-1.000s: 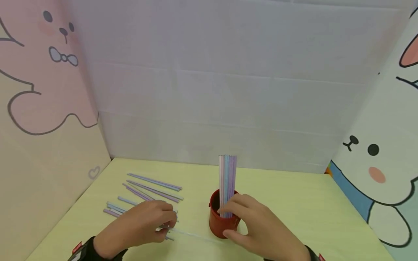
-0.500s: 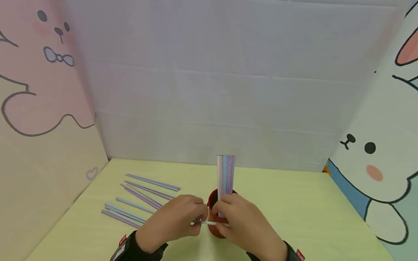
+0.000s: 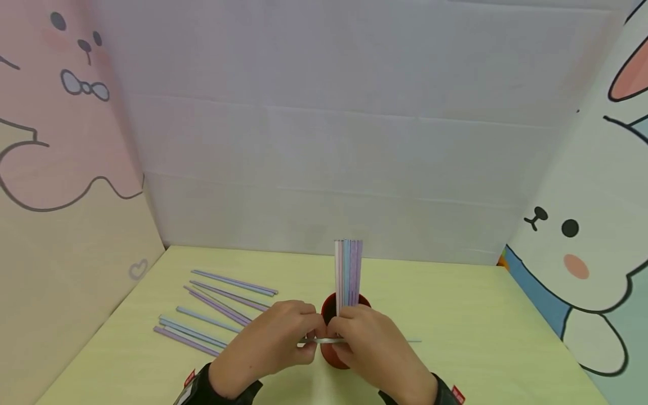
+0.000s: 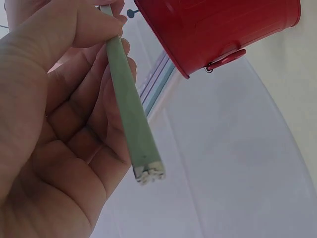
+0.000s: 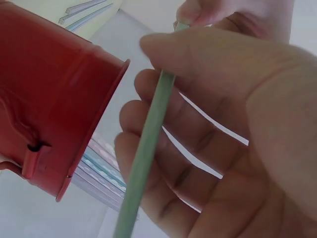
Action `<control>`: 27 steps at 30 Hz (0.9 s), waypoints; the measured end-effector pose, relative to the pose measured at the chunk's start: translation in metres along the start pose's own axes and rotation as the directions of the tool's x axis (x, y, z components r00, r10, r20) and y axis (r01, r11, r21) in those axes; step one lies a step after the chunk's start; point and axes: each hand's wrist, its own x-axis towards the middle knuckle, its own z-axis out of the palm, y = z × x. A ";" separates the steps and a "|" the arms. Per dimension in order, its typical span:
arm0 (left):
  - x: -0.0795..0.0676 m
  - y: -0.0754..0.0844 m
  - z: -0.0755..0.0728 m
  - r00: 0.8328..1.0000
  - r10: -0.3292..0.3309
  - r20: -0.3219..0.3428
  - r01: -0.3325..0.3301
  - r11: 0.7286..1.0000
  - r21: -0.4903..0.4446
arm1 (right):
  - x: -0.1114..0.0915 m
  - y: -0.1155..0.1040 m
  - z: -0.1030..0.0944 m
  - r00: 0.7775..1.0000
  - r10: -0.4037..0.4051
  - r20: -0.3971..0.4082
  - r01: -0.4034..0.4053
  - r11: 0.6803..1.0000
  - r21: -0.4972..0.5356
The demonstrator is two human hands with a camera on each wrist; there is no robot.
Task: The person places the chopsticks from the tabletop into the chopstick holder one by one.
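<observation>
A thin pale green stick lies level across the front of a small red bucket. My left hand pinches it near its left end between thumb and fingers; that cut, crinkled end shows close up in the left wrist view. With thumb and forefinger, my right hand pinches the same stick further right, and its far end pokes out beyond the hand. In the bucket stands an upright bundle of white, pink, blue and purple sticks. My hands hide much of the bucket's front and sides.
Several loose blue and purple sticks lie spread on the pale yellow table at the left, partly behind my left hand. A white sheet hangs behind the table, and printed panels stand at both sides.
My left hand has moved right from the loose sticks, bringing the pale green stick to the bucket's front. My right hand has taken hold of it too, and it now juts out past that hand.
</observation>
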 end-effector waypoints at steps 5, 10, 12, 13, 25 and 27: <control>0.000 0.001 0.000 1.000 0.002 -0.026 -0.002 1.000 -0.008 | 0.001 -0.001 0.000 1.000 -0.010 -0.030 0.010 1.000 0.003; -0.001 0.000 -0.005 0.995 -0.005 -0.098 0.002 1.000 -0.023 | 0.001 0.004 -0.007 0.998 -0.012 -0.066 0.011 1.000 -0.020; 0.000 -0.002 -0.009 0.988 -0.028 -0.152 0.023 0.999 -0.031 | 0.001 0.009 -0.012 0.997 0.005 -0.075 -0.008 1.000 -0.028; 0.000 -0.003 -0.011 0.982 -0.051 -0.184 0.043 0.998 -0.043 | 0.000 0.012 -0.015 0.997 0.018 -0.080 -0.020 0.999 -0.028; 0.002 -0.040 0.012 0.878 -0.431 -0.208 0.322 0.854 -0.408 | -0.005 0.040 -0.054 0.934 0.143 -0.327 -0.065 0.969 0.237; 0.003 -0.042 0.022 0.873 -0.471 -0.128 0.365 0.803 -0.471 | -0.002 0.037 -0.059 0.900 0.184 -0.396 -0.070 0.956 0.284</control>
